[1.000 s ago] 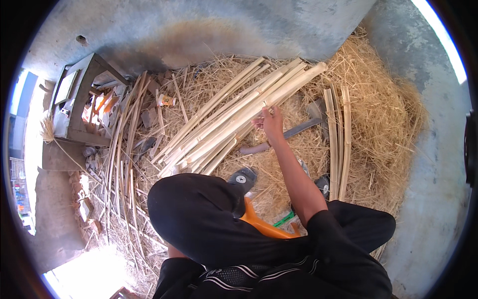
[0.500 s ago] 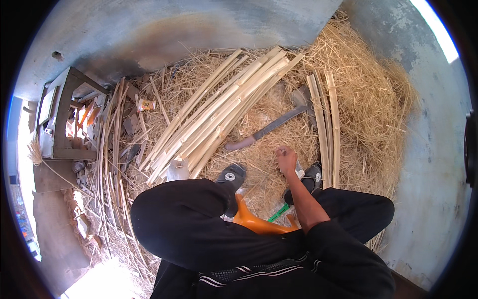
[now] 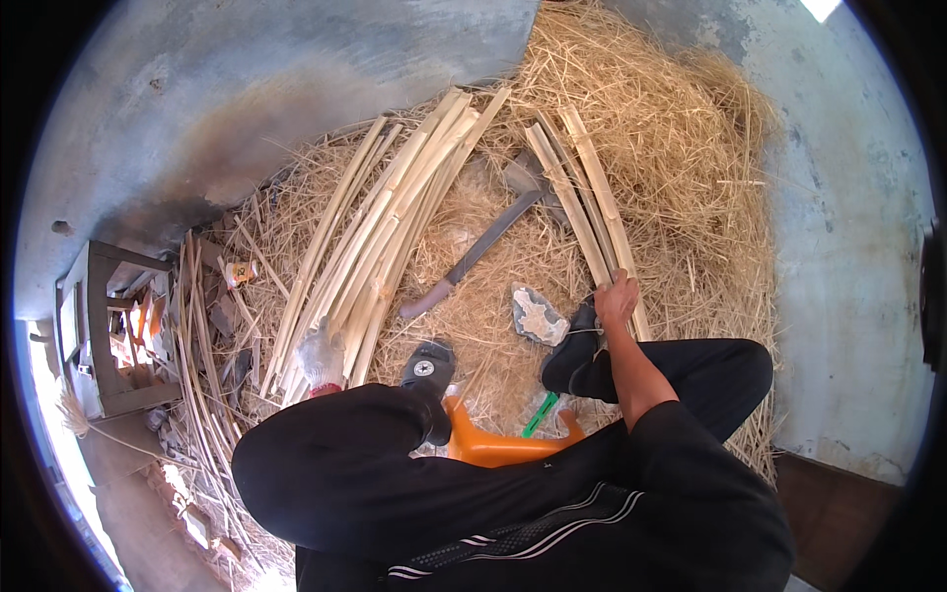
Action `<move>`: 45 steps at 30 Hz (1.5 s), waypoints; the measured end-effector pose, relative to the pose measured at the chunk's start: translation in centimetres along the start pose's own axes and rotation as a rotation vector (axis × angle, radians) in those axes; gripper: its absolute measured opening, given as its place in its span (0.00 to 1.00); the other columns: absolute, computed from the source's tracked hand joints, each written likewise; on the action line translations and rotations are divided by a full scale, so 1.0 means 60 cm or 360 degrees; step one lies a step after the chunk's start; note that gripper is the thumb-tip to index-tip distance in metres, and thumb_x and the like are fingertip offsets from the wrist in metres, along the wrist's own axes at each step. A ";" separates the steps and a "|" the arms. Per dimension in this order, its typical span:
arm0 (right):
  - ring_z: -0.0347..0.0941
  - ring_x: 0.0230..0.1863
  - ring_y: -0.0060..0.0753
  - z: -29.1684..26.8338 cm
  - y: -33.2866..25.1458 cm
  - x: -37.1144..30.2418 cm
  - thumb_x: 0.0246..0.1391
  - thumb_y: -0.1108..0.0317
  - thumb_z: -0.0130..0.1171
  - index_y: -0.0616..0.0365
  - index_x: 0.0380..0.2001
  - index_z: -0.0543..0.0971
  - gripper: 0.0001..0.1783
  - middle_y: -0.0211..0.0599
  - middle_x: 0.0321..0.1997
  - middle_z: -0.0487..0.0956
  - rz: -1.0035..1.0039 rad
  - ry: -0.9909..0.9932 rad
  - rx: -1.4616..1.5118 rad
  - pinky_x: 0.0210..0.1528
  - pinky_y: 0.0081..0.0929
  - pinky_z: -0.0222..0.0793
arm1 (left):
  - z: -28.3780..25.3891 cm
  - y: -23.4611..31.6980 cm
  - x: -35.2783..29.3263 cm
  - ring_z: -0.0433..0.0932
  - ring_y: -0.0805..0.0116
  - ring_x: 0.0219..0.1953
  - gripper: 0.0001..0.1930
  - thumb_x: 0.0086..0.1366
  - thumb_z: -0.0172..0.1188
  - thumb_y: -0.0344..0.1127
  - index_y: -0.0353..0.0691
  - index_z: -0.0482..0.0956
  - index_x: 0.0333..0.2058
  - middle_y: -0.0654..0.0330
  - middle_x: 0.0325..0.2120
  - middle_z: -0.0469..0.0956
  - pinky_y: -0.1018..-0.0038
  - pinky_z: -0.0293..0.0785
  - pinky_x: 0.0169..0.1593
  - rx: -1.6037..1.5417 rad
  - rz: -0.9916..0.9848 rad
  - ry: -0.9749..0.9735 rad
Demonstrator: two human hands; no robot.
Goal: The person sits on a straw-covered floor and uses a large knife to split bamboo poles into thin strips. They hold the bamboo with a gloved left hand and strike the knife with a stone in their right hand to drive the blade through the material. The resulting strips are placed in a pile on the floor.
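Two groups of long, pale split bamboo strips lie on the straw. My left hand [image 3: 321, 357], in a whitish glove with a red cuff, is at the near end of the larger bundle of bamboo strips [image 3: 395, 212]; its fingers do not show clearly. My bare right hand [image 3: 617, 299] is closed on a bamboo strip [image 3: 595, 178] in the smaller group on the right, just beyond my right foot. A long-bladed knife [image 3: 493, 237] with a pale handle lies between the groups. Next to my right shoe is a rough grey-and-white stone [image 3: 538, 316].
I sit with knees apart over an orange plastic stool [image 3: 493, 447], a green strip-like object [image 3: 539, 414] beside it. Loose straw [image 3: 641, 99] heaps against the wall at far right. A wooden frame stand [image 3: 99, 335] and darker thin strips [image 3: 192, 326] are at left.
My right hand has moved from over the stone to the right-hand bamboo strips and closed there. The stone now shows fully. My view has turned to the right.
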State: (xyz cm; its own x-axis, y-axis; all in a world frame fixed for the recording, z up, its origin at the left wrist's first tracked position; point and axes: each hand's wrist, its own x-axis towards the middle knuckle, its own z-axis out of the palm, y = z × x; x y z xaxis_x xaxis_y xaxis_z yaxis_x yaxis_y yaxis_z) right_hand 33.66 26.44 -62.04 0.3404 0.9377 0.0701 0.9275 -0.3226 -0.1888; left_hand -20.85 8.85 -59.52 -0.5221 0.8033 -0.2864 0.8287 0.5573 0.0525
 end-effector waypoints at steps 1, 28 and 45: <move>0.70 0.53 0.53 0.000 0.004 -0.002 0.47 0.65 0.67 0.55 0.46 0.74 0.22 0.48 0.46 0.72 -0.0007 0.0003 -0.0024 0.54 0.48 0.68 | -0.004 0.005 -0.004 0.76 0.46 0.52 0.31 0.61 0.65 0.48 0.49 0.71 0.62 0.44 0.49 0.75 0.55 0.74 0.51 -0.0001 0.0005 0.0011; 0.77 0.43 0.61 -0.071 -0.027 0.056 0.47 0.62 0.65 0.62 0.37 0.77 0.17 0.56 0.38 0.80 -0.0395 -0.0051 0.0140 0.46 0.49 0.74 | -0.296 0.051 0.028 0.76 0.51 0.56 0.29 0.67 0.58 0.54 0.45 0.72 0.62 0.45 0.54 0.76 0.56 0.71 0.60 -0.0709 0.0126 0.0724; 0.77 0.40 0.41 -0.417 -0.466 -0.082 0.59 0.60 0.62 0.58 0.43 0.74 0.15 0.45 0.43 0.78 -0.1520 -0.0205 0.1800 0.42 0.42 0.78 | -0.753 0.392 -0.122 0.82 0.55 0.47 0.35 0.64 0.62 0.61 0.36 0.73 0.57 0.47 0.43 0.82 0.59 0.82 0.49 -0.2202 0.0960 0.0510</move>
State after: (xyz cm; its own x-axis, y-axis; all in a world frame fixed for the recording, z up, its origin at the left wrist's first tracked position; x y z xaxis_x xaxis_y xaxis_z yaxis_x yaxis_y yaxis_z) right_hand 9.93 27.61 -32.58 -0.3848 0.7562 0.5292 0.1576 0.6188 -0.7696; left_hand -6.67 25.57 -12.98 -0.3598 0.8822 0.3038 0.1912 -0.2489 0.9495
